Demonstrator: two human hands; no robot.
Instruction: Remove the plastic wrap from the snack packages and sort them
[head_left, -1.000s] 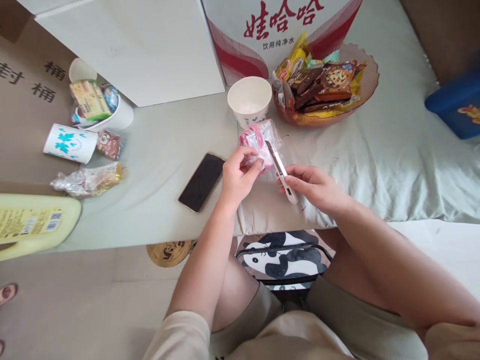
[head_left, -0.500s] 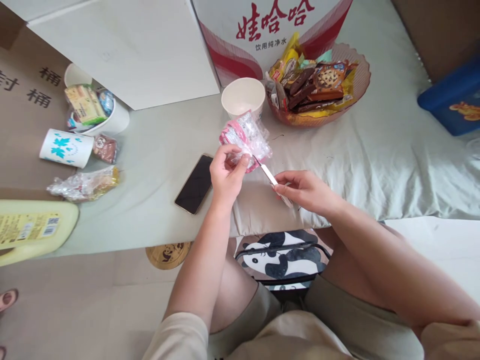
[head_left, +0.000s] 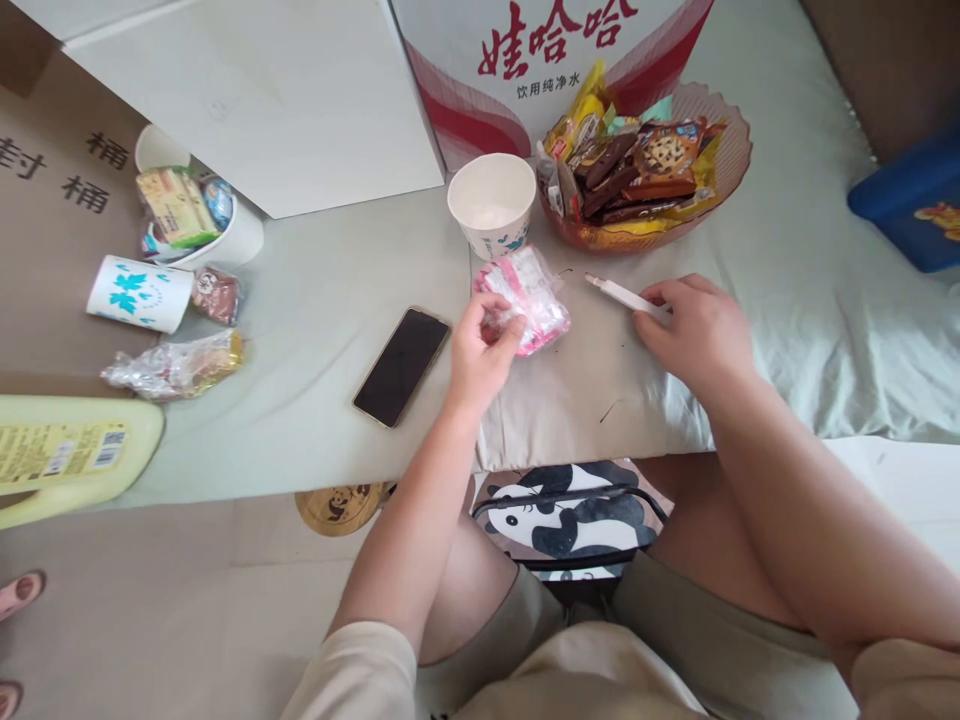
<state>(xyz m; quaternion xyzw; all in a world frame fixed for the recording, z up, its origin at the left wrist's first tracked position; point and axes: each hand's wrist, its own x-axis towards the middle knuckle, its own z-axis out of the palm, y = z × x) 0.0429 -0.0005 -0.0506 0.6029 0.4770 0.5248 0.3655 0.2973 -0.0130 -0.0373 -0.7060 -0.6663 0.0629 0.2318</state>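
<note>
My left hand (head_left: 484, 355) is closed on the near left edge of a crinkled pink-and-clear plastic packet (head_left: 532, 300), thumb on top. The packet sits just in front of a white paper cup (head_left: 493, 205) with blue leaf prints. To the right, my right hand (head_left: 697, 330) grips a slim white stick-like tool (head_left: 622, 295), its narrow tip pointing left toward the packet but apart from it. The palm hides the tool's other end, and its exact kind is unclear. Thin dark strands (head_left: 611, 411) lie on the cloth between the hands.
A ribbed pink bowl (head_left: 731, 170) of wrapped snacks stands at the back right, before a printed carton (head_left: 525, 120). Left of my hands lies a phone (head_left: 401, 367). Farther left are a tipped paper cup (head_left: 139, 295), wrapped snacks (head_left: 180, 365) and a pale yellow jug (head_left: 142, 440).
The white tool has come away from the packet as my right hand moved right and up. My left hand shifted slightly right with the packet, which now looks flatter and more compact.
</note>
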